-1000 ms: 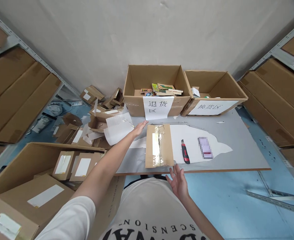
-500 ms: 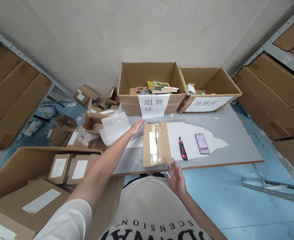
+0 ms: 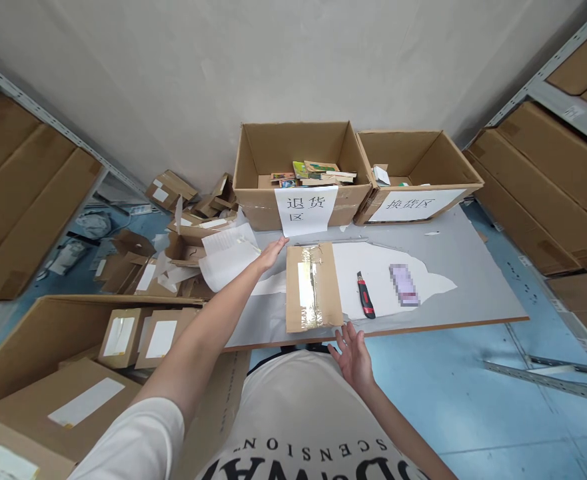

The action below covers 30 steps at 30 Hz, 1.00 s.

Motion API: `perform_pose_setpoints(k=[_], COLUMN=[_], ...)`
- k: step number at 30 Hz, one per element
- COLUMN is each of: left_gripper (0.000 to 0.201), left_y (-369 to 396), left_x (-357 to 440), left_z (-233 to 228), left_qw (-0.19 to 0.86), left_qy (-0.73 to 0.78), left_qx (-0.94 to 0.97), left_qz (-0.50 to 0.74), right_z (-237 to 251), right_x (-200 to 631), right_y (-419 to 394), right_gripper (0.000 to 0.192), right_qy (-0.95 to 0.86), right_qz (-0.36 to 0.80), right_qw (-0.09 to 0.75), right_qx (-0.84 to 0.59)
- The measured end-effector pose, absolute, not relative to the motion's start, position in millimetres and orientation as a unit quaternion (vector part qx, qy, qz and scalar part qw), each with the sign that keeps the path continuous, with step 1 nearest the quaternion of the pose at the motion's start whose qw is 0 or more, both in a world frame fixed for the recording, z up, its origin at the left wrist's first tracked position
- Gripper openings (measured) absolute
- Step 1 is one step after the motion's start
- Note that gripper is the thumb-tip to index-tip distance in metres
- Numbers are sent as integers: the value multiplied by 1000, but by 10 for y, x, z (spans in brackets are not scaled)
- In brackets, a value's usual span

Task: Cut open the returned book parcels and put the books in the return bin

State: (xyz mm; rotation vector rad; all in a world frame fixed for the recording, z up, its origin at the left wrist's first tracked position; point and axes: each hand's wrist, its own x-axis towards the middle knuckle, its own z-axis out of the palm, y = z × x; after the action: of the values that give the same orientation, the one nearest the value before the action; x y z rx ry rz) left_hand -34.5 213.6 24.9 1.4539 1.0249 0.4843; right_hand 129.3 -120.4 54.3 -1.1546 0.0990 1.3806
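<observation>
Grey and partly stripped to white, the counter (image 3: 473, 280) stands against a pale wall, with metal shelving full of brown cartons on both sides and a blue floor below.

From the head view, a flat taped parcel (image 3: 313, 287) lies on the counter near its front edge, clear tape running down its middle. The left hand (image 3: 272, 253) reaches out with the arm stretched, fingers straight and together, its tips at or just beside the parcel's far left corner; it grips nothing. The right hand (image 3: 356, 353) hangs spread and empty just off the counter's front edge, fingertips near the parcel's near right corner; whether they touch it cannot be told.

Just right of the parcel lies a red and black knife (image 3: 366, 295), and beyond that a small blurred slip (image 3: 404, 285), both on the white patch. At the back of the counter stand two open boxes: the left box (image 3: 253, 193), with a white paper sign hanging on its front, holds a few colourful flat items; the right box (image 3: 466, 175), also signed, holds some small white things.

Left of the counter, torn cardboard and loose paper (image 3: 228, 257) are heaped on the floor. Nearer the person, a large open carton (image 3: 38, 327) holds smaller parcels with white labels.
</observation>
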Motion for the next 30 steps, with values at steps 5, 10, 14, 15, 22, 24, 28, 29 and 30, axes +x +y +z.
perform_pose_setpoints(k=[5, 10, 14, 15, 22, 24, 28, 29, 30], left_gripper=[84, 82, 82, 82, 82, 81, 78, 77, 74], left_y=[2138, 2141, 2152, 2155, 2127, 2106, 2082, 2076, 2067], left_x=[-354, -354, -348, -347, -321, -294, -248, -250, -260], left_z=[261, 271, 266, 266, 285, 301, 366, 391, 419], left_qw=[603, 600, 596, 596, 610, 631, 679, 685, 689], left_qy=[442, 448, 449, 449, 446, 447, 451, 455, 458], left_qx=[629, 628, 628, 628, 615, 597, 538, 524, 513], left_qz=[210, 212, 220, 223, 224, 214, 216, 223, 229], right_z=[601, 595, 585, 580, 540, 552, 606, 620, 634], right_x=[1293, 1300, 1302, 1303, 1307, 1301, 1324, 1347, 1379], right_y=[-1189, -1184, -1181, -1179, -1150, -1139, -1112, -1099, -1081], right_gripper=[68, 69, 69, 69, 57, 52, 48, 48, 48], right_qy=[69, 66, 67, 69, 75, 70, 46, 41, 37], right_qz=[602, 602, 600, 600, 605, 609, 615, 613, 609], right_qw=[626, 624, 627, 627, 629, 626, 626, 628, 629], right_qx=[-492, -493, -492, -492, -483, -483, -477, -478, -483])
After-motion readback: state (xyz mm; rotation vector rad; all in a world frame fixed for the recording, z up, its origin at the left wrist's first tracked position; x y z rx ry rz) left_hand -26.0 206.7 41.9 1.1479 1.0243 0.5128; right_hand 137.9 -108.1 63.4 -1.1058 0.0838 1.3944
